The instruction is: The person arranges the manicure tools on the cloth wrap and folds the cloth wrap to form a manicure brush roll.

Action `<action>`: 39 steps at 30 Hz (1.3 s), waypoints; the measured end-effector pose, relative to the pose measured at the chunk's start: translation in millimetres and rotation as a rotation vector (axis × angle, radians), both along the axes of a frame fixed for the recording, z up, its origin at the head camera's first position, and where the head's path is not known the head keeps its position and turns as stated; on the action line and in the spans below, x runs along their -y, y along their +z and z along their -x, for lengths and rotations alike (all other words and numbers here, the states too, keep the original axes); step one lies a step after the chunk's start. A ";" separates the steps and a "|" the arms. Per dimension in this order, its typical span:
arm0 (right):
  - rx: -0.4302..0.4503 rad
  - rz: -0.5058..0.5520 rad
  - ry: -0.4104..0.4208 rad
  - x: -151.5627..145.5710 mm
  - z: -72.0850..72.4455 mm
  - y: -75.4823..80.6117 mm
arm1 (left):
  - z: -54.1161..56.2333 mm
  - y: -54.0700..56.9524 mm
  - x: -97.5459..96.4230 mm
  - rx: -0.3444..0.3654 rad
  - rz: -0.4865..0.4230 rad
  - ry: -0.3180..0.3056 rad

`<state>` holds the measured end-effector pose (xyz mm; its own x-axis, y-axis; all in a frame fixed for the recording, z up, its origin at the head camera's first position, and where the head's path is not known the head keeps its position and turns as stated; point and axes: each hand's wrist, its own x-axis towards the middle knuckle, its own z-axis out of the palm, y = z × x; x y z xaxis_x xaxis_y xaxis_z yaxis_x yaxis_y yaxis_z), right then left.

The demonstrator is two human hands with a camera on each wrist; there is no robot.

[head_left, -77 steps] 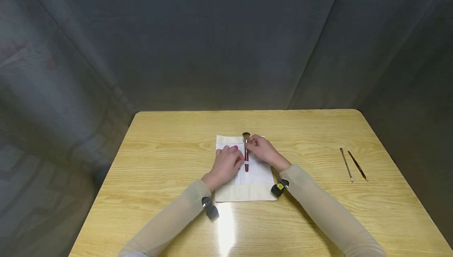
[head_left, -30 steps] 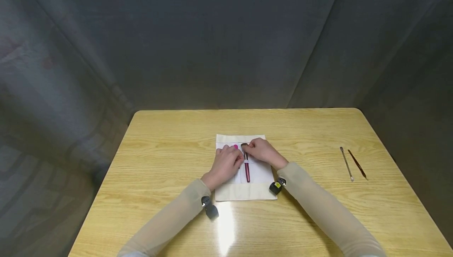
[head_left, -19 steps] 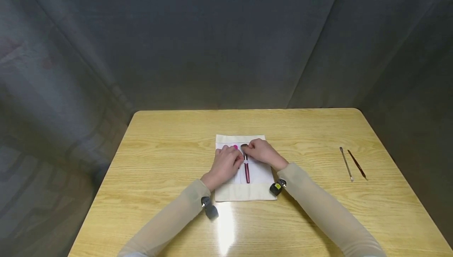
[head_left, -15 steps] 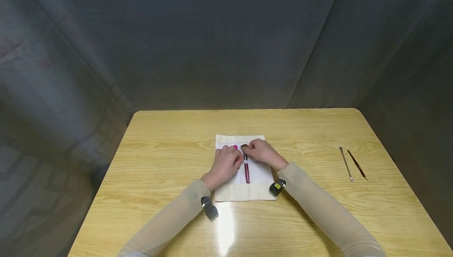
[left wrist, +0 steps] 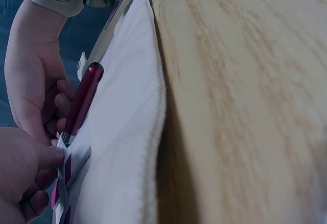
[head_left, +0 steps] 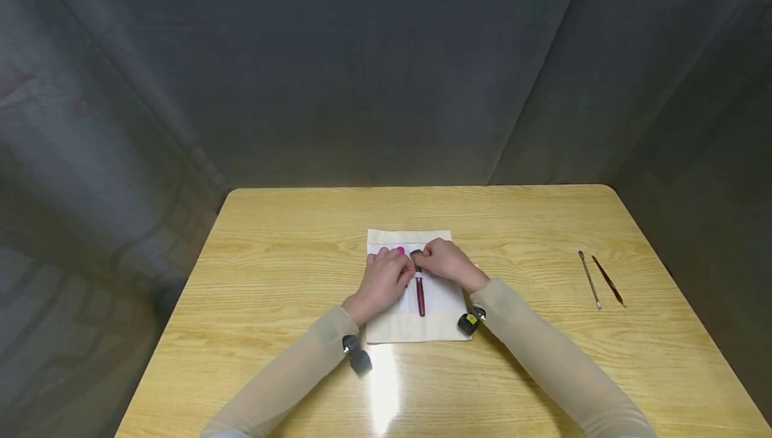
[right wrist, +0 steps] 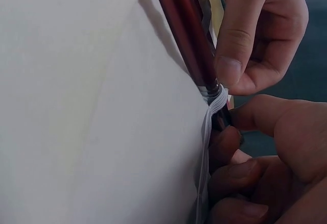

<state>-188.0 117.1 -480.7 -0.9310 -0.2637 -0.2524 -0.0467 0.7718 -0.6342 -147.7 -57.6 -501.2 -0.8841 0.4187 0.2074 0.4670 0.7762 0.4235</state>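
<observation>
Pale wood-grain table (head_left: 289, 250), seen from the head: on it lies a flat rectangular cream-and-white cloth (head_left: 419, 332). The makeup brush with a dark red glossy handle (head_left: 421, 299) lies on the cloth, handle end toward the person. The right hand (head_left: 447, 261) grips the brush near its bristle end; the left hand (head_left: 382, 281) is just beside it, near a bright pink rounded tip (head_left: 401, 250). Well apart to the right lie a thin silver metal rod (head_left: 590, 280) and a slim dark brown pointed stick (head_left: 608, 281).

From the left wrist, the left hand pinches a white ribbed elastic band (left wrist: 62, 183), with the handle rising past it.

From the right wrist, the elastic loops around the brush at its silver collar; the right hand's curled fingers are just below.
</observation>
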 end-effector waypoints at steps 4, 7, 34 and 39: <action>-0.004 -0.002 0.014 -1.5 -1.8 -0.1 | 0.4 -0.4 0.0 0.004 -0.004 0.002; -0.008 0.002 0.024 -2.6 -2.4 -0.5 | 0.6 -0.7 -0.3 0.010 -0.011 0.003; 0.002 0.018 0.076 -10.2 -9.7 5.7 | 0.4 -2.1 -1.0 0.009 -0.026 0.011; -0.016 0.036 0.067 -18.4 -10.9 7.7 | -0.8 -2.5 -1.5 -0.017 -0.023 0.016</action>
